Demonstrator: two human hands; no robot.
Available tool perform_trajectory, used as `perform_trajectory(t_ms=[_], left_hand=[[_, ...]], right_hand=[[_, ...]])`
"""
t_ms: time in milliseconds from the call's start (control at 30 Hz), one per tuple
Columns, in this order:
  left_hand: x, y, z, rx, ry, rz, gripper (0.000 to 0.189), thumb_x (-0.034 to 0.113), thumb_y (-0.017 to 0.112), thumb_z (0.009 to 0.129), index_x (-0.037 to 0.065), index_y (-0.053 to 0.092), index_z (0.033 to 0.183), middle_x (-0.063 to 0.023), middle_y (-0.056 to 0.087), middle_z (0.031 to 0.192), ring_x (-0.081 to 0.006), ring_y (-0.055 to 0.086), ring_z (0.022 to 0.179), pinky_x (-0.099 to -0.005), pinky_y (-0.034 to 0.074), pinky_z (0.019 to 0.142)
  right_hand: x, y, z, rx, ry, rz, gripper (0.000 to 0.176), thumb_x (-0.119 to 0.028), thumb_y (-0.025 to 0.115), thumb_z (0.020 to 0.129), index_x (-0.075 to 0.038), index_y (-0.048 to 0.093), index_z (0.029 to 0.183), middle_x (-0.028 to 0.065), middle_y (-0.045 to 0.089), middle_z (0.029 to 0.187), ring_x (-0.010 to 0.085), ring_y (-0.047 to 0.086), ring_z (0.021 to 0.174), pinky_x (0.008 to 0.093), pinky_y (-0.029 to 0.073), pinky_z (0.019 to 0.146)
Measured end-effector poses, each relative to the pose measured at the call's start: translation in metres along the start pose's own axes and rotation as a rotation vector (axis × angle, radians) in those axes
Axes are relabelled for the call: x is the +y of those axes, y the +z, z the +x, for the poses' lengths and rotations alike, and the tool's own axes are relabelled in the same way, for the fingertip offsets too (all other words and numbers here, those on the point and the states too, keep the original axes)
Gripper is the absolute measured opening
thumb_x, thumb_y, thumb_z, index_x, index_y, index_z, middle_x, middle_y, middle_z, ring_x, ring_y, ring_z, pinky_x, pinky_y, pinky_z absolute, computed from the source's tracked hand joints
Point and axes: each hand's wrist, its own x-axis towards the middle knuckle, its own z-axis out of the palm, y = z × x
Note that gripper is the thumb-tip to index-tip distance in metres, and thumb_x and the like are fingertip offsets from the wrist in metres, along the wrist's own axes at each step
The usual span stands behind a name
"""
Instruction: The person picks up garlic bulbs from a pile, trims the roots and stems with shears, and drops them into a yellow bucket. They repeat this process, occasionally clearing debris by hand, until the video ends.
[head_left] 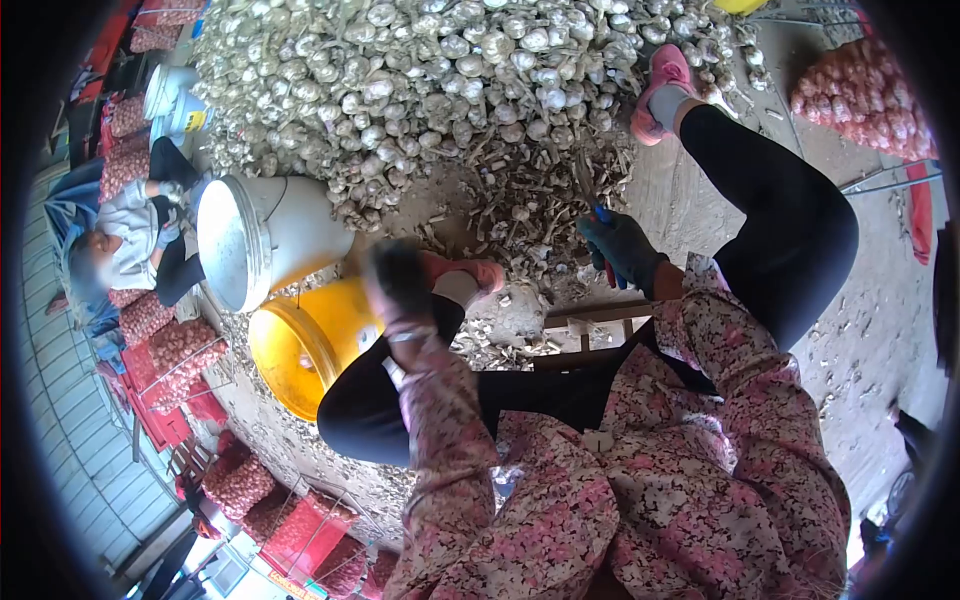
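My right hand (625, 248), in a dark glove, is closed around pruning shears (586, 185) with blue and red on the handles. Their blades point up toward a heap of dry garlic stalk cuttings (530, 190). My left hand (398, 280), also gloved, is smeared by motion above the edge of a yellow bucket (310, 345); its fingers cannot be made out. Beyond both hands spreads a large pile of garlic bulbs (470, 70). A white bucket (260, 235) lies tipped beside the yellow one, its mouth facing left.
My legs in dark trousers (790, 220) and pink shoes (668, 85) frame the cuttings. Another person (125, 235) sits at the left. Filled red mesh sacks (180, 360) line the left side, and another sack (865, 95) stands at upper right. Pale buckets (178, 100) stand at upper left.
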Motion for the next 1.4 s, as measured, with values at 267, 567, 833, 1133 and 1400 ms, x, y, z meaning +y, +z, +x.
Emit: perform_trajectory(t_ms=[267, 567, 833, 1133, 1400], left_hand=[[0.22, 0.154, 0.053, -0.68, -0.573, -1.098, 0.063, 0.037, 0.071, 0.08, 0.001, 0.051, 0.128, -0.0171, 0.058, 0.122, -0.0319, 0.052, 0.119, -0.0412, 0.049, 0.092], [0.196, 0.144, 0.032, -0.334, -0.623, -1.825, 0.045, 0.01, 0.063, 0.086, 0.006, 0.049, 0.129, -0.0106, 0.065, 0.111, -0.0258, 0.065, 0.097, -0.0352, 0.055, 0.084], [0.143, 0.022, 0.011, -0.243, -0.469, -1.906, 0.047, 0.01, 0.069, 0.078, 0.001, 0.054, 0.122, -0.014, 0.065, 0.111, -0.021, 0.063, 0.104, -0.0312, 0.048, 0.089], [0.133, -0.029, -0.003, -0.207, -0.377, -1.683, 0.037, 0.013, 0.072, 0.076, 0.004, 0.06, 0.11, -0.0133, 0.067, 0.1, -0.0245, 0.065, 0.096, -0.0336, 0.049, 0.083], [0.143, -0.023, -0.004, -0.241, -0.289, -1.529, 0.038, 0.017, 0.073, 0.075, 0.002, 0.061, 0.107, -0.0152, 0.067, 0.1, -0.0262, 0.066, 0.094, -0.0349, 0.05, 0.081]], right_hand=[[0.012, -0.007, -0.002, 0.14, -0.276, -0.456, 0.033, -0.034, 0.066, 0.086, -0.004, 0.058, 0.096, 0.0014, 0.056, 0.071, 0.0101, 0.054, 0.064, 0.0308, 0.049, 0.059], [-0.007, 0.002, -0.008, 0.18, -0.476, -1.07, 0.051, -0.035, 0.063, 0.083, -0.004, 0.052, 0.122, 0.018, 0.063, 0.084, 0.0337, 0.062, 0.077, 0.0437, 0.049, 0.07], [-0.02, 0.009, -0.031, 0.144, -0.65, -1.433, 0.061, -0.037, 0.065, 0.079, -0.006, 0.047, 0.129, 0.0138, 0.061, 0.092, 0.0305, 0.062, 0.082, 0.0437, 0.047, 0.073], [0.0, 0.004, -0.053, 0.018, -0.653, -1.242, 0.047, -0.036, 0.066, 0.079, -0.006, 0.053, 0.114, 0.0186, 0.063, 0.082, 0.0337, 0.063, 0.078, 0.0478, 0.048, 0.071], [0.008, 0.0, -0.047, 0.009, -0.582, -1.324, 0.039, -0.031, 0.062, 0.082, -0.007, 0.053, 0.11, 0.0164, 0.064, 0.079, 0.034, 0.064, 0.074, 0.0476, 0.049, 0.068]])
